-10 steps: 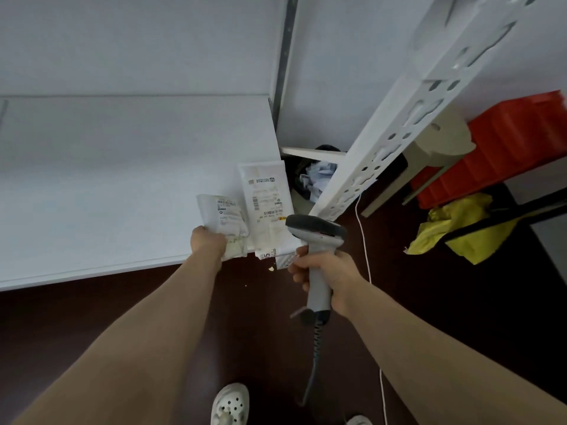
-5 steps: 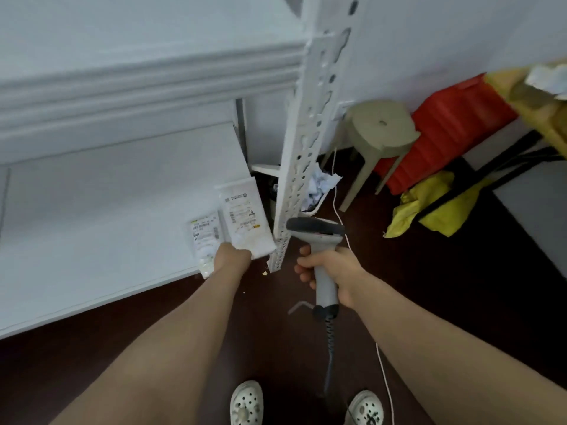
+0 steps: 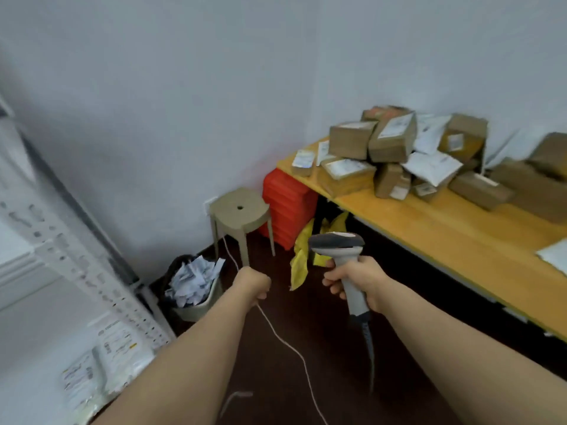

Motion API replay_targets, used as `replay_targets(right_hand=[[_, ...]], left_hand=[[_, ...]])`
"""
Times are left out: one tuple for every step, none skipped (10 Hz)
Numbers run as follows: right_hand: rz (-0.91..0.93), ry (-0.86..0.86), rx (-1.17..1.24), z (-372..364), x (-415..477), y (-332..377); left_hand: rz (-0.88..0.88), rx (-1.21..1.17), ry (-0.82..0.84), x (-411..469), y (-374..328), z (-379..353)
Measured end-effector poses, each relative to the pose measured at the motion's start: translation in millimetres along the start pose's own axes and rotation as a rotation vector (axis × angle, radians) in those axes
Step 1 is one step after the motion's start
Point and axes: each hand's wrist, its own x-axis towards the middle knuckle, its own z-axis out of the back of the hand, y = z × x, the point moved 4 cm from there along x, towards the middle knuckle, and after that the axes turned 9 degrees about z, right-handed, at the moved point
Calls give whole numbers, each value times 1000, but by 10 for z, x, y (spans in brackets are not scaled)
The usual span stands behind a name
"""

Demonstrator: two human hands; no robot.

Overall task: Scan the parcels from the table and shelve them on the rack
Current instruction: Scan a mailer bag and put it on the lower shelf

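Observation:
Several brown boxes and white mailers are heaped as a pile of parcels (image 3: 395, 148) on the yellow wooden table (image 3: 429, 219) at the right. The white rack (image 3: 76, 265) stands at the left, and two white bagged parcels (image 3: 113, 345) lie on its low shelf near the front edge. My right hand (image 3: 359, 282) grips the handle of the grey barcode scanner (image 3: 336, 242), whose head points away from me. My left hand (image 3: 253, 285) hangs over the dark floor between rack and table, fingers curled, holding nothing.
A beige stool (image 3: 241, 207) stands by the wall with stacked red bins (image 3: 288, 204) and a yellow bag (image 3: 302, 259) beside it. A waste bin full of paper (image 3: 193, 283) sits by the rack's upright. A white cord (image 3: 285, 342) trails across the floor.
My left hand has let go of the white parcels, which stay on the shelf, and has drawn back. My view has swung right from the rack to the table.

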Motion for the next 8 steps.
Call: replay_targets(right_hand=[[33,-86,18,782,-49,197],[66,-187,77,1556,-143,341],[93,-266,171,2184,-223,400],[104,-315,238,2671,-258,377],[102,-366,266,3051,-212,337],[87,-398,295,3365,-61,308],[69,-399,312,3653,216,318],[60,-406,319,3952,609,366]], left_hand=[[-97,30,67,-288,-648,-528],[-174,57,173,-496,-1174,-1114],[-252,82,189,-739,-1672,-1590],[-248,85,274,-818,-2058,-2016],[-281,157,286,-842,-2435,-2383],[-235,38,304,-733,-2760,-2750],[-203,-141,303,-505,-3104,-3108],[-132,-302,318,-233,-3475,-3460]])
